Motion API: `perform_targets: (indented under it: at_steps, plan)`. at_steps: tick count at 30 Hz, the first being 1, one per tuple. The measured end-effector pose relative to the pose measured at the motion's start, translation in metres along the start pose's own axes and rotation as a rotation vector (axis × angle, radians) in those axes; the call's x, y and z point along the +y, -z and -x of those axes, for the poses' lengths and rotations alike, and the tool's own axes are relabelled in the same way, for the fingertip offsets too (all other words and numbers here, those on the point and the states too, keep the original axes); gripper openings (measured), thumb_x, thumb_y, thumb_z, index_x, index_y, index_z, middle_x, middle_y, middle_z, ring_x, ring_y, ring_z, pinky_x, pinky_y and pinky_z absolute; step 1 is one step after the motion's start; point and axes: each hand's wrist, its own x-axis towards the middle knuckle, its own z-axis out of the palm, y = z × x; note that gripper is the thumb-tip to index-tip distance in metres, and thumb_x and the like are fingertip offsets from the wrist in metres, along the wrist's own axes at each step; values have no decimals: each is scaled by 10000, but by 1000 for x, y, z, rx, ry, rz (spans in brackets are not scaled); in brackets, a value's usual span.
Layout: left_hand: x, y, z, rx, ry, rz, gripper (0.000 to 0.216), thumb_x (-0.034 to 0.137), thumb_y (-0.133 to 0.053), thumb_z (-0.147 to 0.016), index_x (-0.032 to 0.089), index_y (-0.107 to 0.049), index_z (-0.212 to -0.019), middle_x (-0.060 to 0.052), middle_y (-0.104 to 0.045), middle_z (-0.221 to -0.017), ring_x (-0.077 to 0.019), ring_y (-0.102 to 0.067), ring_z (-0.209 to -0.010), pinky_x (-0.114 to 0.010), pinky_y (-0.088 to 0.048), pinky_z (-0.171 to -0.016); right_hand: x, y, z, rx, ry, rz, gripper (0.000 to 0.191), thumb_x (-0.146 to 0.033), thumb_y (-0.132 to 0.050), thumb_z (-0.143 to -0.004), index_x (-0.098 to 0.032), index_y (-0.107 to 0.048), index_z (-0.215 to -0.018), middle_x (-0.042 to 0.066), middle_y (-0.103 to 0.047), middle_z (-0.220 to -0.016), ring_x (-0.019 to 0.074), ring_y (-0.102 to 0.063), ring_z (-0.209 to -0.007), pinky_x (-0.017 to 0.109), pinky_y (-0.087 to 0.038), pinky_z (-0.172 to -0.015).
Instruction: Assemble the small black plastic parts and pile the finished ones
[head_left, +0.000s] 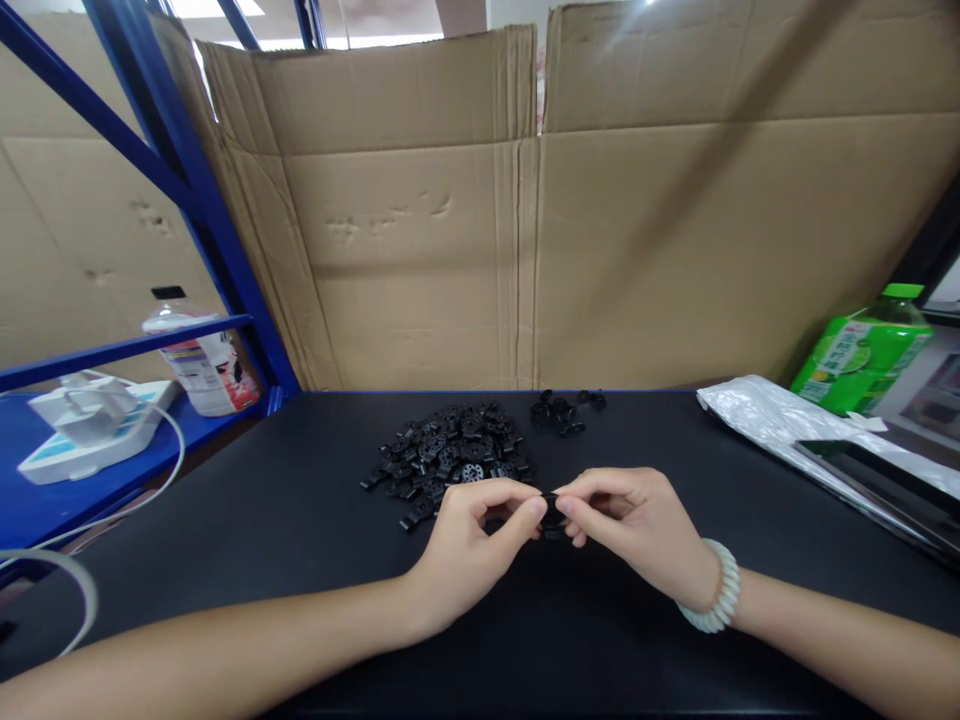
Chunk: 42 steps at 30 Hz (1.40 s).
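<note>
Between my two hands is a small round black plastic part, partly hidden by the fingers. My left hand pinches its left side with thumb and forefinger. From the other side my right hand, with a pale beaded bracelet at the wrist, pinches it too. Just beyond my left hand lies a heap of black plastic parts with perforated round heads and short arms. A smaller group of black ring-like pieces lies farther back, to the right of the heap.
Cardboard panels stand behind the black table. At the left, a blue shelf frame holds a power strip with a white cable and a bottle. At the right are a silvery bag, a dark tablet-like object and a green-labelled bottle.
</note>
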Motion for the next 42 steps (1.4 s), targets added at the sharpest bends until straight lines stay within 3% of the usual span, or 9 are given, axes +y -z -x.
perform_targets:
  at_steps: [14, 18, 21, 23, 26, 30, 35, 38, 42]
  plan:
    - [4, -1, -1, -9, 43, 25, 233, 244, -539, -852, 128, -696, -725, -29, -662, -649, -134, -611, -626, -204, -476, -607, 0, -3, 2, 27, -17, -29, 169, -289, -618, -793, -150, -670, -713, 15, -630, -600, 113, -599, -507, 200, -520, -489]
    - [3, 5, -8, 35, 53, 66, 154, 250, -597, -810, 127, -688, -792, -41, -687, -730, -151, -633, -683, -221, -501, -642, 9, -2, -1, 20, -20, -45, 183, -316, -597, -817, -163, -696, -833, 26, -664, -672, 129, -634, -571, 236, -555, -569]
    - [5, 22, -21, 144, 5, -36, 156, 266, -602, -802, 135, -686, -802, -42, -704, -757, -161, -642, -692, -229, -499, -635, 15, 0, -5, -22, -58, -80, 276, -336, -558, -848, -198, -647, -1070, 58, -683, -947, 143, -659, -719, 286, -573, -694]
    - [5, 40, -33, 229, -50, -231, 167, 275, -595, -801, 147, -701, -783, -39, -717, -767, -169, -643, -697, -243, -489, -648, 17, 2, -7, -25, -65, -66, 300, -336, -537, -860, -210, -618, -1120, 64, -658, -1055, 144, -648, -778, 311, -561, -761]
    - [0, 69, -52, 206, -76, -565, 155, 257, -600, -779, 174, -725, -740, -26, -729, -756, -178, -648, -700, -265, -473, -679, 17, 6, -10, -2, -67, -23, 264, -344, -510, -871, -194, -647, -1040, 61, -674, -989, 152, -630, -793, 317, -544, -770]
    - [-11, 87, -63, 191, -62, -640, 117, 189, -627, -724, 178, -742, -735, -35, -723, -733, -187, -635, -673, -283, -457, -660, 19, 11, -15, 51, -68, 9, 259, -355, -500, -868, -180, -673, -949, 61, -691, -896, 163, -627, -780, 310, -533, -734]
    - [-4, 55, -45, 209, -132, -548, 207, 150, -561, -780, 151, -717, -915, -48, -686, -802, -148, -587, -681, -249, -446, -631, 31, 33, -29, 248, -5, 126, 258, -357, -510, -844, -169, -665, -928, 79, -692, -898, 188, -633, -791, 338, -522, -739]
    - [3, 21, -24, -4, -204, -340, 235, 101, -546, -773, 157, -706, -935, -38, -672, -822, -120, -561, -644, -224, -452, -601, 48, 55, -42, 332, 33, 322, 259, -335, -478, -846, -165, -644, -948, 91, -686, -938, 198, -632, -830, 354, -512, -767]
    - [3, -8, -2, -266, -156, -126, 262, 63, -560, -748, 120, -689, -969, -67, -670, -890, -126, -609, -710, -219, -500, -658, 71, 76, -53, 256, 38, 449, 232, -277, -547, -774, -191, -653, -962, 81, -672, -971, 213, -613, -853, 366, -499, -756]
